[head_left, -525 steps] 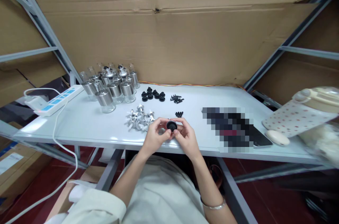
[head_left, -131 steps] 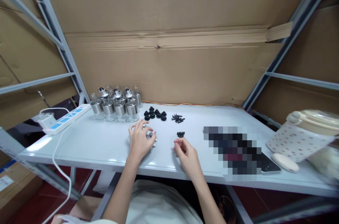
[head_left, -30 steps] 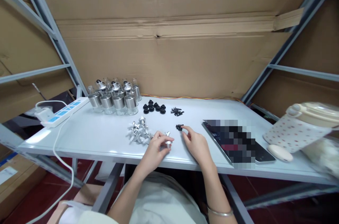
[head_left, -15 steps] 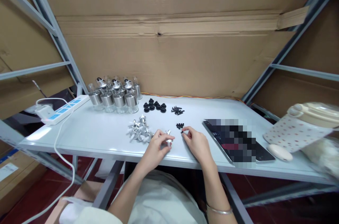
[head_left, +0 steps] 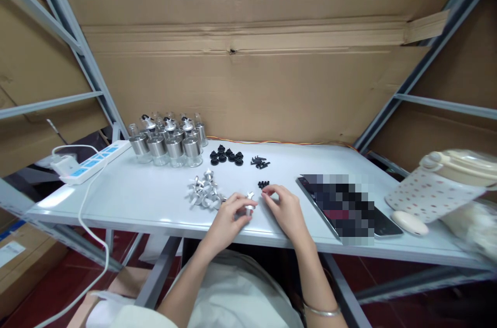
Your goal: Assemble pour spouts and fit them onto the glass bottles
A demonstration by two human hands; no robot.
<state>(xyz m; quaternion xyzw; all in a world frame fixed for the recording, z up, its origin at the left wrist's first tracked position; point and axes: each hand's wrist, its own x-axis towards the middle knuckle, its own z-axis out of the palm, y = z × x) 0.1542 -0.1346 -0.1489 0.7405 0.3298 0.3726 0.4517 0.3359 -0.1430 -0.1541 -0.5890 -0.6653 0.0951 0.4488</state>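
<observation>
My left hand (head_left: pixel 230 214) pinches a silver metal pourer top (head_left: pixel 250 204) between thumb and fingers, holding it upright just above the table's front part. To its right, my right hand (head_left: pixel 285 209) has thumb and index finger closed together on a small black piece, mostly hidden by the fingertips. Just beyond those fingertips lies a little cluster of small black pieces (head_left: pixel 263 184). A heap of similar silver pourer tops (head_left: pixel 204 191) lies left of my left hand.
Glass bottles with metal sleeves (head_left: pixel 175 148), some with pourers fitted, stand at the back left. Black ribbed stoppers (head_left: pixel 226 155) and thin black strips (head_left: pixel 260 162) lie mid-table. A power strip (head_left: pixel 95 162) is at left; a tablet-like device (head_left: pixel 388 227), white oval case (head_left: pixel 410 222) and dotted container (head_left: pixel 427 191) at right.
My right hand has drawn slightly left, toward the pourer top, lifting the small black piece from beside the cluster. My left hand has shifted very slightly, still holding the pourer top.
</observation>
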